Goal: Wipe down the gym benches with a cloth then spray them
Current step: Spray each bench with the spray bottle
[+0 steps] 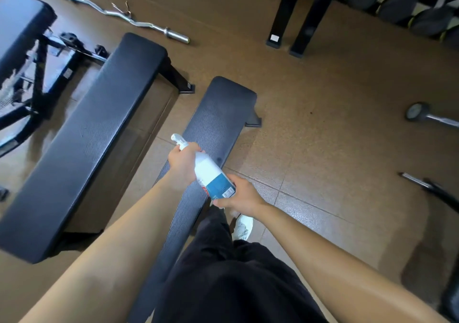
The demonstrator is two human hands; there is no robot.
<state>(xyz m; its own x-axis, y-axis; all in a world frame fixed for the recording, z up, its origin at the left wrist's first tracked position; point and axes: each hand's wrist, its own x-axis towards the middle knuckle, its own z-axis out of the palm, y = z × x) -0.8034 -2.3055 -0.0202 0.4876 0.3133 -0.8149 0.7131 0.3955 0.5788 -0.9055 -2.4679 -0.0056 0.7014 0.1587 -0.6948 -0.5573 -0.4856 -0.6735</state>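
Spray bottle (207, 167) bears a blue barcoded label (220, 186).

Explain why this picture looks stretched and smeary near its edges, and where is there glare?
Head view: the wide lens stretches the forearms near the bottom; the frame at the left edge is smeared and blocky; the bar at the right edge is blurred; soft glare lies on the floor tiles to the right; the bottle in the middle is fairly sharp.

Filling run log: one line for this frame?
left hand: grips spray bottle neck | right hand: holds base | position: above right bench
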